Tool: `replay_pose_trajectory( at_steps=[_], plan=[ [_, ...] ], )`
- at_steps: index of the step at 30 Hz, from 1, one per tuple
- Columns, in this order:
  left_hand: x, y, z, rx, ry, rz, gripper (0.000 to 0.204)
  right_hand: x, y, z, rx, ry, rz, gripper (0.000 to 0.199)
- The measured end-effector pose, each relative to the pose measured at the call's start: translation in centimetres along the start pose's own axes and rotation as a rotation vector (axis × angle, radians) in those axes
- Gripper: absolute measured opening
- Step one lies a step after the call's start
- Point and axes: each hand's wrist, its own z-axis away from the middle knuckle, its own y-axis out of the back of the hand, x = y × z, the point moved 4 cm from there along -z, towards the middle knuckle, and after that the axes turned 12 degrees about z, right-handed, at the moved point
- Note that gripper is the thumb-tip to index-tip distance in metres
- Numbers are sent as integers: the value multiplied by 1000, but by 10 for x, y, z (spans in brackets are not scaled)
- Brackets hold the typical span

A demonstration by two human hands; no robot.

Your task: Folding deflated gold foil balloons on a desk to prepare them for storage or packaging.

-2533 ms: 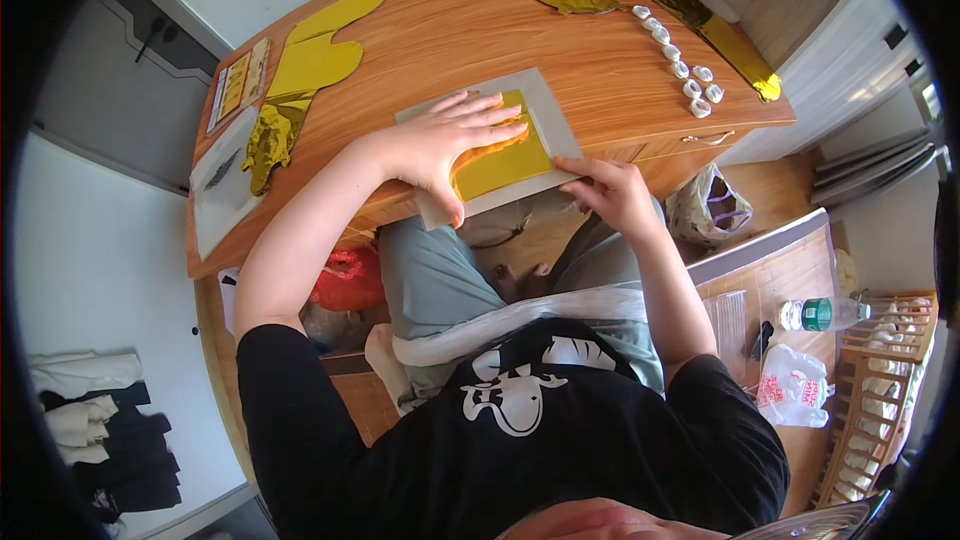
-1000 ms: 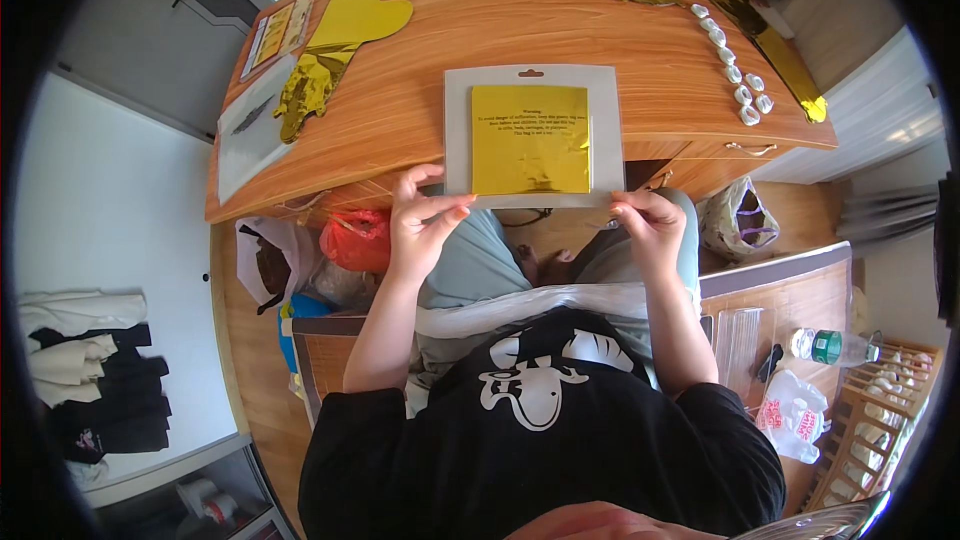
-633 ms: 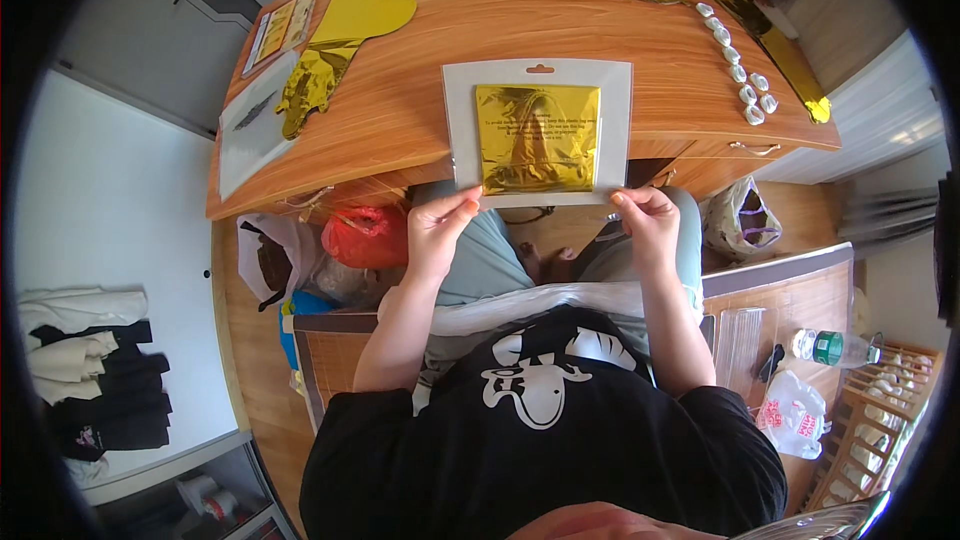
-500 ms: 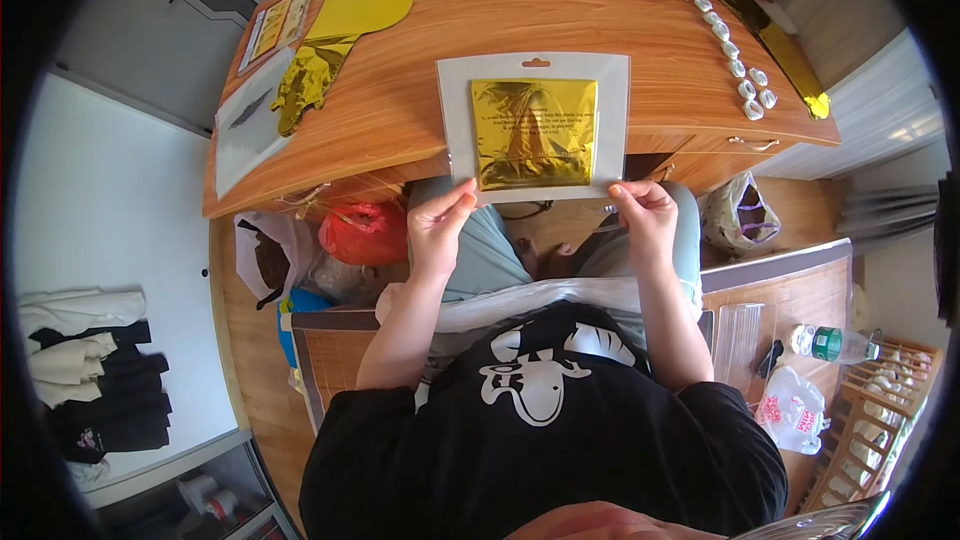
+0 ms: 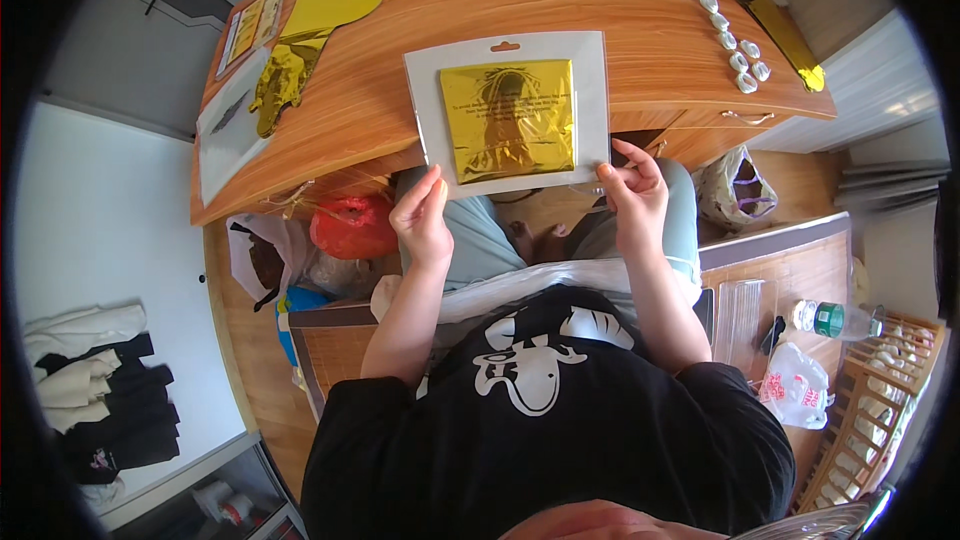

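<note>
The gold foil packet (image 5: 508, 145) sat inside its pale sleeve (image 5: 591, 105), at the near side of the desk (image 5: 480, 0). The left hand (image 5: 423, 220) pinched the sleeve's near left corner, the right hand (image 5: 640, 200) its near right; light, even tension probably served best to keep it flat.

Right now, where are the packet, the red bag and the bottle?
Packet (image 5: 508, 120): head view, middle of gold foil.
Red bag (image 5: 352, 233): head view, its bulging side.
Bottle (image 5: 829, 319): head view, green label.

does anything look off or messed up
Nothing looks spilled. The gold foil at the desk's left is crumpled at its near end while the rest lies flatter, and the held packet tilts slightly.
</note>
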Motion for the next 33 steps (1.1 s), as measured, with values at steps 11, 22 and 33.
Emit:
replay_pose_trajectory(
  at_steps=[11, 22, 33],
  plan=[
    [0, -3, 0, 124, 18, 87, 30, 7, 6, 2, -34, -158, 127, 13],
    [-2, -17, 5, -278, 183, 419, 77, 18, 6, 15, -130, -284, -13, 6],
    [-31, -79, 49, -619, 734, 158, 57, 34, -28, 59, -389, -283, -15, 8]
  ],
)
